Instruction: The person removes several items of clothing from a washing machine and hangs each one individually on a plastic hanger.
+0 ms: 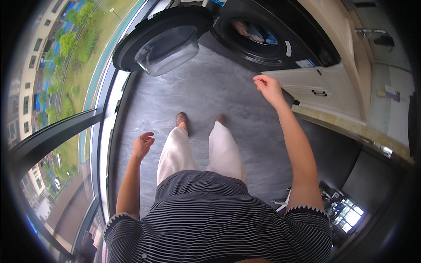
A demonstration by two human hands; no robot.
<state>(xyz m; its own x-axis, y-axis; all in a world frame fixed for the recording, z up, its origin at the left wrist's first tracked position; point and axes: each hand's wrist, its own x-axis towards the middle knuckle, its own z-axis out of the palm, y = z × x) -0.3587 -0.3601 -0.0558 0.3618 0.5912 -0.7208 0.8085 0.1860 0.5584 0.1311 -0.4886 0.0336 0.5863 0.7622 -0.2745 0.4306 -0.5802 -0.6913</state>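
Observation:
A dark front-loading washing machine [286, 36] stands in front of me, its round door [164, 39] swung out to the left towards the window. Inside the drum lie clothes [251, 33], pinkish and blue. My right hand [268, 86] hangs in the air below the machine's front, near a white cabinet, with its fingers loosely curled and nothing seen in them. At my left side, near the window wall, my left hand [143, 143] is raised over the floor, fingers bent and apart, holding nothing.
Tall windows [65, 131] run along the left. On the right are a white cabinet [309, 87] with a dark handle and a counter [383, 108] with a tap [371, 31]. The grey floor [210, 82] lies under my feet. A white chair base [282, 202] shows at lower right.

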